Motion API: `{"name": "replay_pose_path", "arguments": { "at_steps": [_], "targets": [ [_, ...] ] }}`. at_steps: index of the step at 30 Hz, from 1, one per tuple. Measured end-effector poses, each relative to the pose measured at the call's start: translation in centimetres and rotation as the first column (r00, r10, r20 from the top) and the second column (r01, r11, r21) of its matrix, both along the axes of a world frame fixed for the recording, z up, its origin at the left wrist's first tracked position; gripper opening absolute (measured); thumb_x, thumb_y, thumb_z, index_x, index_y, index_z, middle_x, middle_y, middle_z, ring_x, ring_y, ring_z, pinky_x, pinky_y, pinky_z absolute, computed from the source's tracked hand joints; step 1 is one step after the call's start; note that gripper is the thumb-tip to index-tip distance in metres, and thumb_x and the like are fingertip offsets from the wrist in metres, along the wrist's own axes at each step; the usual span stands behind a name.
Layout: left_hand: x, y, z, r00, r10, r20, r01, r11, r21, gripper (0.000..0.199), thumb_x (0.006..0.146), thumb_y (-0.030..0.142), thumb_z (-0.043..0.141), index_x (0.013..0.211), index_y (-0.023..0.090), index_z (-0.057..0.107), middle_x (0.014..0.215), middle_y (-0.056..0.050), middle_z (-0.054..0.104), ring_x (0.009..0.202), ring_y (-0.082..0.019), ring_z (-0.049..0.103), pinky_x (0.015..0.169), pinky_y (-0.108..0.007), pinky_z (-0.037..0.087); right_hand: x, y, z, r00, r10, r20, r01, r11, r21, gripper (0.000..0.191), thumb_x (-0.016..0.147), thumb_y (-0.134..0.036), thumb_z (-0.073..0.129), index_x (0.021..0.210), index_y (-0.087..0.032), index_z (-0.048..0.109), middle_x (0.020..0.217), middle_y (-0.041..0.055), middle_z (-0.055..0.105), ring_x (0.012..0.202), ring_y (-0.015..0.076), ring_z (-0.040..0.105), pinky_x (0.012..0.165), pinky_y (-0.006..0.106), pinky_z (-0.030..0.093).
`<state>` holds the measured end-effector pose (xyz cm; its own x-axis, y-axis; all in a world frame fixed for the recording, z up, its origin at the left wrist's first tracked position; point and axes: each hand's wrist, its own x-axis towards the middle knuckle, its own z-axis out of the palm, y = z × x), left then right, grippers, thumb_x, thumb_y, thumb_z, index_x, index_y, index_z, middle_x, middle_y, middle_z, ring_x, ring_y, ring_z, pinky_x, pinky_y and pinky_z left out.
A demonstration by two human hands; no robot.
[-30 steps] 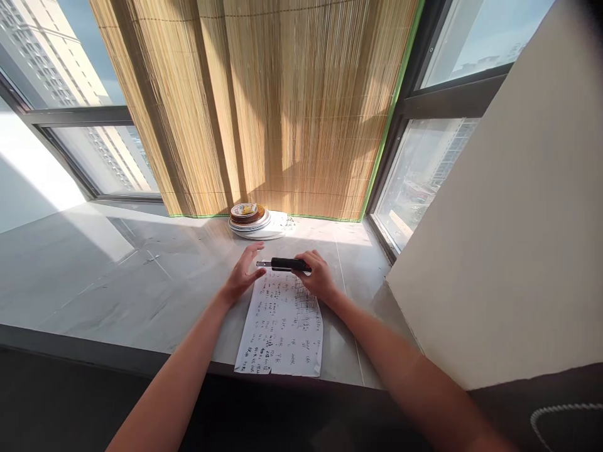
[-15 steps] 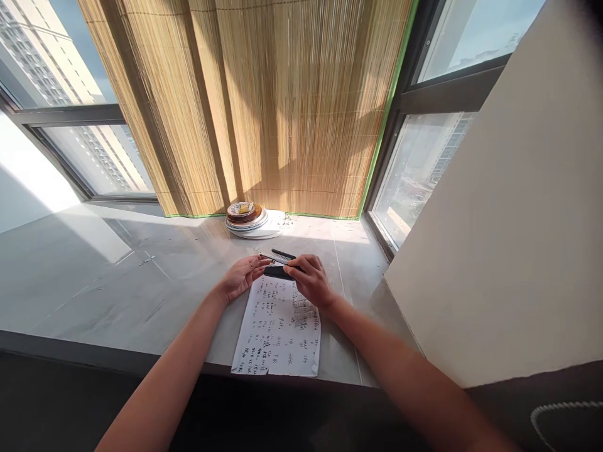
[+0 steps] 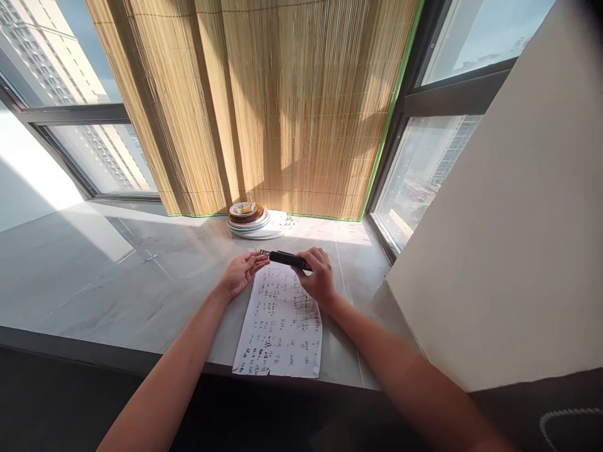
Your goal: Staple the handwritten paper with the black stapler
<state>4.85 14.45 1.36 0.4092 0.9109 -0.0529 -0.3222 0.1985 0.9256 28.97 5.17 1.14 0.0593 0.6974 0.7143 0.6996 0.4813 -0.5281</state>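
A black stapler (image 3: 287, 260) is held over the far end of a sheet of handwritten paper (image 3: 277, 326). My right hand (image 3: 319, 276) is wrapped round its right end, fingers above and thumb below. At the left end a short metal tip sticks out. The fingers of my left hand (image 3: 242, 274) are drawn together at that tip and seem to pinch it; whether they also hold something small I cannot make out. The paper lies flat on the grey marbled ledge (image 3: 188, 314), its near edge at the ledge's front edge.
Behind the hands stands a stack of plates (image 3: 247, 223) with a small yellow item on top. A bamboo blind (image 3: 282, 113) hangs at the back, between windows. On the right a slanting pale wall (image 3: 494, 238) borders the ledge.
The stapler's arms, spread apart before, now look folded together. My right hand has turned it so its black side faces me. My left fingers stay by its left end.
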Motion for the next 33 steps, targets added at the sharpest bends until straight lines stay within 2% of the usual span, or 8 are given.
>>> {"name": "replay_pose_path", "arguments": {
  "at_steps": [5, 9, 15, 20, 26, 29, 31, 33],
  "targets": [
    [-0.5, 0.2, 0.3, 0.963, 0.268, 0.009, -0.264, 0.943, 0.204, 0.035, 0.088, 0.039, 0.077, 0.109, 0.013, 0.071, 0.106, -0.013, 0.077, 0.076, -0.015, 0.074, 0.070, -0.026, 0.060, 0.6, 1.1, -0.5, 0.952, -0.058, -0.300, -0.042, 0.948, -0.314, 0.025, 0.075, -0.038, 0.078, 0.086, -0.022, 0.062, 0.083, 0.0017, 0.065, 0.077, 0.0211, 0.058, 0.070, 0.033, 0.045],
    [-0.4, -0.3, 0.3, 0.980, 0.189, -0.062, -0.163, 0.941, 0.295, 0.039, 0.077, 0.046, 0.085, 0.094, 0.012, 0.077, 0.087, -0.010, 0.077, 0.055, -0.010, 0.064, 0.049, -0.021, 0.048, 0.8, 1.5, -0.7, 0.968, 0.027, -0.248, -0.145, 0.869, -0.472, 0.032, 0.069, -0.041, 0.081, 0.074, -0.021, 0.057, 0.071, -0.0027, 0.058, 0.070, 0.0184, 0.056, 0.064, 0.029, 0.040],
    [-0.3, -1.9, 0.5, 0.979, -0.069, -0.190, 0.137, 0.919, 0.371, 0.036, 0.071, 0.047, 0.088, 0.077, 0.013, 0.078, 0.057, -0.003, 0.066, 0.038, -0.003, 0.036, 0.038, -0.020, 0.021, -1.1, -1.0, 1.6, 0.991, 0.076, 0.109, -0.066, 0.994, -0.088, 0.033, 0.090, -0.045, 0.070, 0.112, -0.022, 0.064, 0.122, 0.0114, 0.064, 0.110, 0.0275, 0.058, 0.094, 0.043, 0.043],
    [-0.2, -2.8, 0.9, 0.912, -0.291, -0.289, 0.388, 0.840, 0.380, 0.036, 0.067, 0.043, 0.091, 0.061, 0.012, 0.075, 0.053, -0.005, 0.065, 0.046, -0.009, 0.047, 0.045, -0.022, 0.031, -2.8, -2.4, 1.7, 0.831, 0.388, 0.398, -0.446, 0.893, 0.059, 0.020, 0.104, -0.030, 0.055, 0.120, -0.027, 0.066, 0.127, 0.0069, 0.068, 0.112, 0.0209, 0.060, 0.098, 0.038, 0.045],
    [-0.1, -2.9, 0.9, 0.873, -0.361, -0.326, 0.470, 0.802, 0.369, 0.047, 0.064, 0.055, 0.090, 0.062, 0.012, 0.074, 0.052, -0.006, 0.062, 0.046, -0.010, 0.046, 0.046, -0.024, 0.033, -3.0, -2.1, 1.0, 0.826, 0.408, 0.389, -0.486, 0.865, 0.125, 0.019, 0.104, -0.018, 0.051, 0.110, -0.025, 0.068, 0.112, 0.0055, 0.073, 0.102, 0.0196, 0.062, 0.092, 0.036, 0.048],
    [-0.3, -2.5, 0.9, 0.927, -0.242, -0.286, 0.348, 0.842, 0.413, 0.066, 0.071, 0.077, 0.073, 0.074, 0.011, 0.077, 0.052, -0.005, 0.060, 0.041, -0.008, 0.037, 0.041, -0.024, 0.025, -1.6, -1.2, 1.0, 0.926, 0.258, 0.275, -0.310, 0.937, 0.162, 0.018, 0.104, -0.020, 0.051, 0.103, -0.025, 0.068, 0.109, 0.0061, 0.073, 0.096, 0.0205, 0.061, 0.088, 0.037, 0.046],
    [-0.6, -1.7, 0.8, 0.976, 0.008, -0.217, 0.096, 0.879, 0.467, 0.070, 0.083, 0.079, 0.057, 0.084, 0.012, 0.077, 0.056, -0.005, 0.059, 0.044, -0.009, 0.039, 0.042, -0.024, 0.027, 0.2, -0.2, 0.9, 0.990, 0.034, 0.134, -0.051, 0.991, 0.125, 0.018, 0.103, -0.020, 0.052, 0.098, -0.023, 0.068, 0.104, 0.0071, 0.073, 0.095, 0.0221, 0.060, 0.087, 0.038, 0.043],
    [-1.1, -0.6, 0.5, 0.915, 0.341, -0.215, -0.184, 0.828, 0.530, 0.056, 0.092, 0.066, 0.053, 0.085, 0.015, 0.074, 0.058, -0.003, 0.057, 0.048, -0.011, 0.044, 0.046, -0.024, 0.033, 2.3, 0.9, 0.4, 0.981, -0.180, 0.067, 0.181, 0.983, -0.013, 0.017, 0.099, -0.019, 0.054, 0.092, -0.022, 0.068, 0.098, 0.0073, 0.073, 0.095, 0.0240, 0.059, 0.086, 0.039, 0.041]
  ]
}}
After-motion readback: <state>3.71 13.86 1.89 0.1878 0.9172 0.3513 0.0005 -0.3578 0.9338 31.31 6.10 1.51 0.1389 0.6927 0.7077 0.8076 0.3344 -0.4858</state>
